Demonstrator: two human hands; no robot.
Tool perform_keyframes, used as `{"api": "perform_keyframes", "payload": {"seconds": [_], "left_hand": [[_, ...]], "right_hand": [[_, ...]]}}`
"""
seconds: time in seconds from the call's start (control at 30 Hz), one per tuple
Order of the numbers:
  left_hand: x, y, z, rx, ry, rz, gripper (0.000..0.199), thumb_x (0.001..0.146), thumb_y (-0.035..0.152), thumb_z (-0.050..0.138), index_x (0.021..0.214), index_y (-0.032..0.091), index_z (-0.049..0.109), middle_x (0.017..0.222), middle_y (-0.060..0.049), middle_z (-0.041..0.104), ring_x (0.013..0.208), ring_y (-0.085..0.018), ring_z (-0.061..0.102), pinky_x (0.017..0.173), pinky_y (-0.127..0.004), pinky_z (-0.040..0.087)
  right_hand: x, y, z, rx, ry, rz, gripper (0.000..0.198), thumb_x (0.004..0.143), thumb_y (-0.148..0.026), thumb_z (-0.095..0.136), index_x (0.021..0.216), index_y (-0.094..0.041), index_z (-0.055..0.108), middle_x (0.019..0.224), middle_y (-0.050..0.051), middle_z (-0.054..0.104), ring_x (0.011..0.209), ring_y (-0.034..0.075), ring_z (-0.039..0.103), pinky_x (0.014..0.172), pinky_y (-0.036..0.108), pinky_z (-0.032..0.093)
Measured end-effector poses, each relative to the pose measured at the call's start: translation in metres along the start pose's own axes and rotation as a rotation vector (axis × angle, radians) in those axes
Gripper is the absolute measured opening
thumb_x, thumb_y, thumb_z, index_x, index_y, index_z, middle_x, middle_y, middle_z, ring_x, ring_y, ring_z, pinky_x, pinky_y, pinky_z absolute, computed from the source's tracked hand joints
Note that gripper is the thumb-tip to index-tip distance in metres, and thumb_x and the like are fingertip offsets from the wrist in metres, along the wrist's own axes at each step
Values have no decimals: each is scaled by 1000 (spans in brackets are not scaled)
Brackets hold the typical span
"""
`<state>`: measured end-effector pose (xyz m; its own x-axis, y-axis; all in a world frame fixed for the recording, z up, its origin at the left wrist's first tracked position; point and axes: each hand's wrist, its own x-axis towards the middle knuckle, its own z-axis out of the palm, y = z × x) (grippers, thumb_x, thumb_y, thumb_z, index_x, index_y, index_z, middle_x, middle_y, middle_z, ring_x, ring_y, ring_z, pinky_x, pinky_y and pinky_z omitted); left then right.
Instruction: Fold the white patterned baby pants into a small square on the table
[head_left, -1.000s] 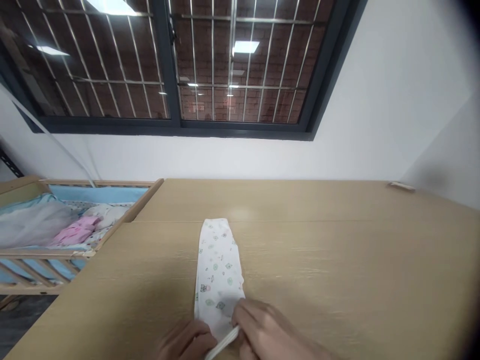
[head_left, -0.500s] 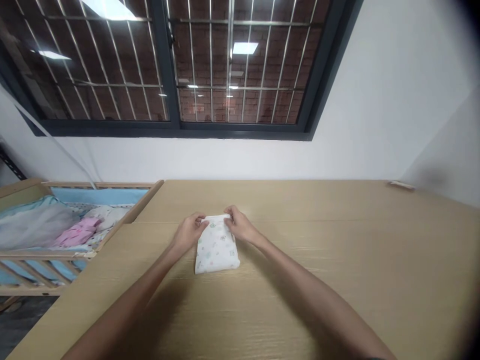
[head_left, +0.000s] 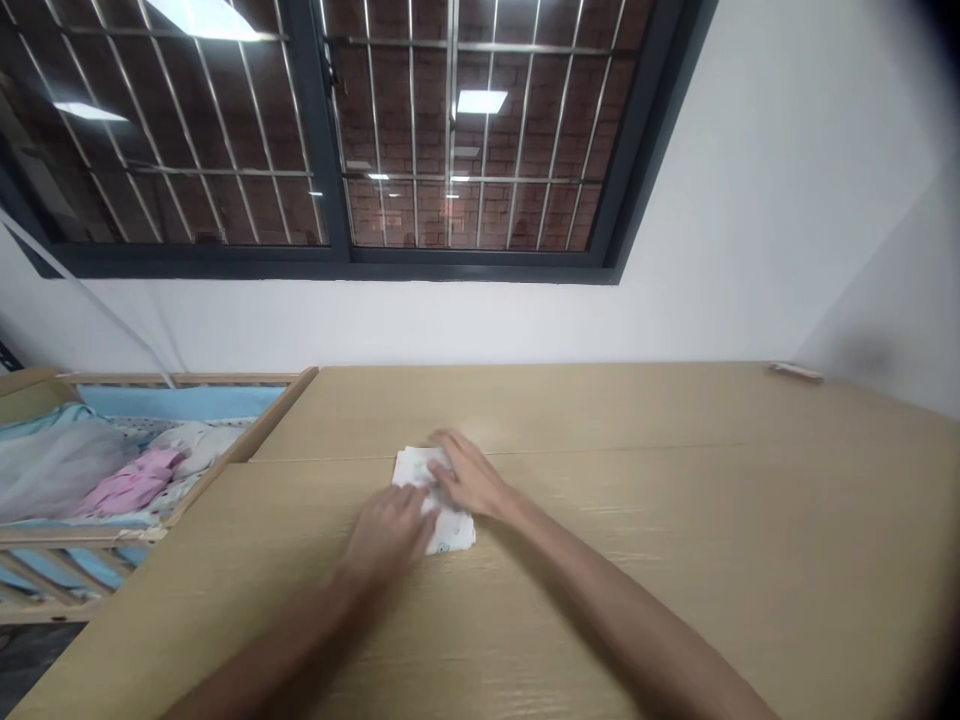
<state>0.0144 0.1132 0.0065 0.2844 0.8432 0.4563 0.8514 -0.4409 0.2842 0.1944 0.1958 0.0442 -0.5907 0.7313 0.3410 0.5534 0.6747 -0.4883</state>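
Observation:
A folded white cloth (head_left: 448,533) with small faint prints lies flat on the wooden tabletop (head_left: 637,560). Over its left side is my left hand (head_left: 394,525), blurred by motion, its thumb apart from the fingers and the fingertips on the cloth. My right hand (head_left: 474,478) rests at the cloth's upper right edge with its fingers stretched out and its thumb over the fabric. Neither hand visibly pinches the cloth. Both hands cover much of its middle and sides, so most of the print is hidden.
To the left stands a wooden crib (head_left: 247,440) holding a pink cloth (head_left: 135,482) and pale bedding (head_left: 64,465). A barred window (head_left: 480,262) is in the white wall behind the table. A small flat object (head_left: 796,372) lies at the table's far right corner.
Both hands have let go of the cloth's far corners. My left hand has moved nearer over its left side, my right lies over its upper right. The cloth now shows fewer prints.

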Motion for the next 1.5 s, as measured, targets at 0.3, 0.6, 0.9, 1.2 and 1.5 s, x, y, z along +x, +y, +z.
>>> {"api": "perform_keyframes", "payload": {"seconds": [0.3, 0.6, 0.9, 1.2, 1.5], "left_hand": [[-69, 36, 22, 99, -3, 188, 32, 94, 28, 44, 111, 22, 70, 103, -9, 72, 100, -28, 65, 95, -45, 51], [-71, 23, 23, 257, -16, 210, 62, 95, 53, 51, 146, 17, 46, 144, -18, 51, 135, -38, 45, 104, -52, 48], [-72, 20, 29, 269, -32, 199, 67, 97, 55, 47, 151, 17, 38, 159, -18, 29, 143, -41, 33, 106, -52, 47], [-56, -28, 11, 92, 19, 295, 28, 99, 31, 48, 120, 17, 60, 124, -11, 66, 117, -25, 62, 100, -42, 54], [-37, -40, 2, 26, -24, 302, 28, 101, 16, 33, 97, 18, 61, 97, -7, 69, 88, -21, 64, 83, -39, 52]], "right_hand": [[-37, -56, 27, 145, -589, -364, 57, 105, -39, 37, 158, -24, 25, 164, 3, 21, 152, 17, 17, 124, 35, 12], [11, 8, 41, -77, -542, -183, 62, 104, -56, 21, 158, -26, 23, 165, 1, 13, 153, 18, 8, 124, 42, 2], [44, 55, 45, -199, -396, -126, 64, 104, -54, 17, 160, -23, 17, 165, 3, 13, 153, 21, 9, 124, 43, 3], [11, 23, 13, -213, -106, -183, 53, 104, -47, 32, 145, -17, 46, 151, 15, 43, 139, 29, 36, 114, 49, 27], [-64, -14, -12, -159, -337, -106, 58, 81, -53, 70, 124, -15, 59, 125, 17, 57, 113, 33, 54, 94, 44, 45]]}}
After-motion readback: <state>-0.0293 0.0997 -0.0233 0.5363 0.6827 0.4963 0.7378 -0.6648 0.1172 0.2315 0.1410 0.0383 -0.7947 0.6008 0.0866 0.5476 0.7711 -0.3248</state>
